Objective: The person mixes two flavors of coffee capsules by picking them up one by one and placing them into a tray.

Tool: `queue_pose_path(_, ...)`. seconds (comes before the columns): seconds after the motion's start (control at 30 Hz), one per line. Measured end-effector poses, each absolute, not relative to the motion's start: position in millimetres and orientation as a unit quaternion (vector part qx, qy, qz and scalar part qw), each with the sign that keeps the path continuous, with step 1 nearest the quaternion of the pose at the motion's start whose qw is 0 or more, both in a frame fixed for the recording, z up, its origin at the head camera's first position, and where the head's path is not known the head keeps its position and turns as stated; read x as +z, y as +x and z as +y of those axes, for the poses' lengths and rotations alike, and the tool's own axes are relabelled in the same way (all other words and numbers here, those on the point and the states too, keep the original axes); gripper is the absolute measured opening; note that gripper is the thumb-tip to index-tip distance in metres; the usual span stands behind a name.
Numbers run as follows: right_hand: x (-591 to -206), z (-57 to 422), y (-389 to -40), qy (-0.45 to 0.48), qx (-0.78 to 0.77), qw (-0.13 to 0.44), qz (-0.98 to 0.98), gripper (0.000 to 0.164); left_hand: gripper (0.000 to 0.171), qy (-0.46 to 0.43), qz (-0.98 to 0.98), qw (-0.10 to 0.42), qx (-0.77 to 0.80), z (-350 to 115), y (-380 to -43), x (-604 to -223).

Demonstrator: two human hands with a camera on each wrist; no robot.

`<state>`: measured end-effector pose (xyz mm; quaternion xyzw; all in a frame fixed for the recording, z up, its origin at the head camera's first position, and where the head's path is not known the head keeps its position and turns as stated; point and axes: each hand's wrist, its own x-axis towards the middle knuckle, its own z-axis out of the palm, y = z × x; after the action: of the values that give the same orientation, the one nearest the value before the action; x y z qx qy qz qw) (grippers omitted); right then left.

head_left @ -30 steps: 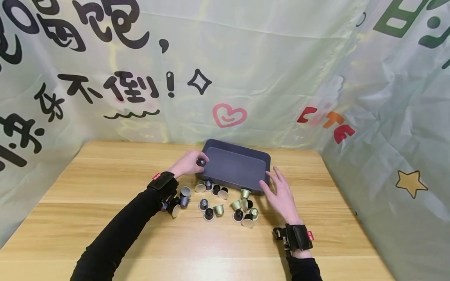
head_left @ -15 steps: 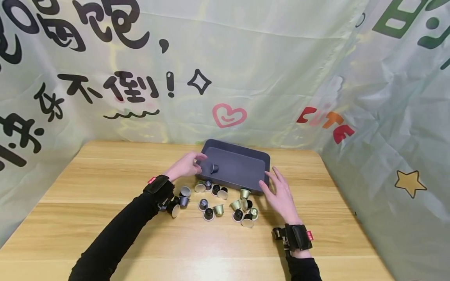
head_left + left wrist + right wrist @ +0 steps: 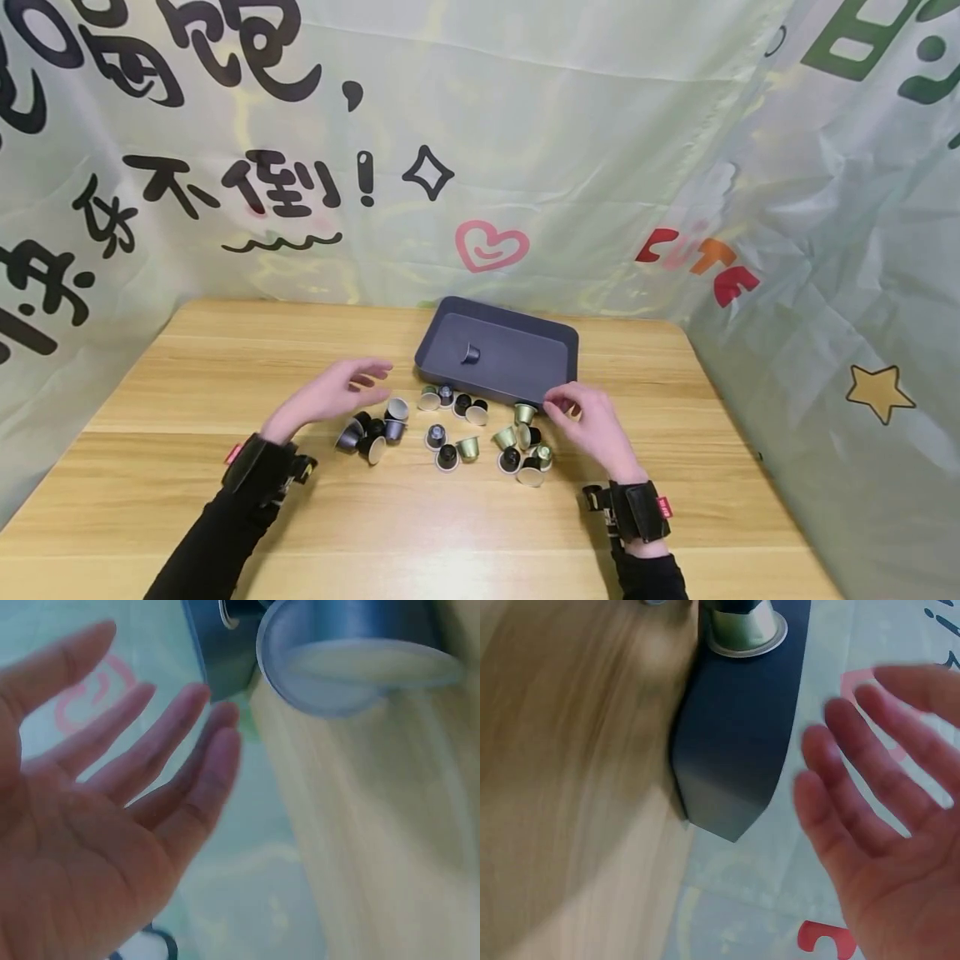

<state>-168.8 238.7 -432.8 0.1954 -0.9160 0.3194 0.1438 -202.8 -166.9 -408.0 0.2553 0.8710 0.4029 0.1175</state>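
One dark coffee capsule lies on its side inside the dark grey tray. My left hand hovers left of the tray, fingers extended and holding nothing; its bare palm also shows in the left wrist view. Close to it on the table is a group of dark capsules. At the tray's front right corner is my right hand, with relaxed, slightly bent fingers and nothing in them. A pale green capsule sits against the tray's front side, just left of that hand.
Several green and black capsules cluster in front of the right hand. A small trio including a blue-grey capsule sits at the middle, and a row of capsules lines the tray's front. A printed cloth hangs behind the wooden table.
My left hand let the dark capsule go into the tray, then drew back left and toward me. The capsule shifted slightly right. My right hand moved slightly toward me, its fingers bending more.
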Motion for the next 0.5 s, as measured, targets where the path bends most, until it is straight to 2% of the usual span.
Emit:
queue_pose_path(0.23, -423.3, 232.5, -161.1, 0.197, 0.317, 0.030, -0.927, 0.012, 0.056, 0.234, 0.875, 0.085, 0.415, -192.7, -173.8, -417.7)
queue_pose_path(0.5, -419.1, 222.2, -155.1, 0.183, 0.274, -0.014, -0.944, 0.007, 0.056, 0.215, 0.878, 0.068, 0.422, -199.0, -157.7, -428.4)
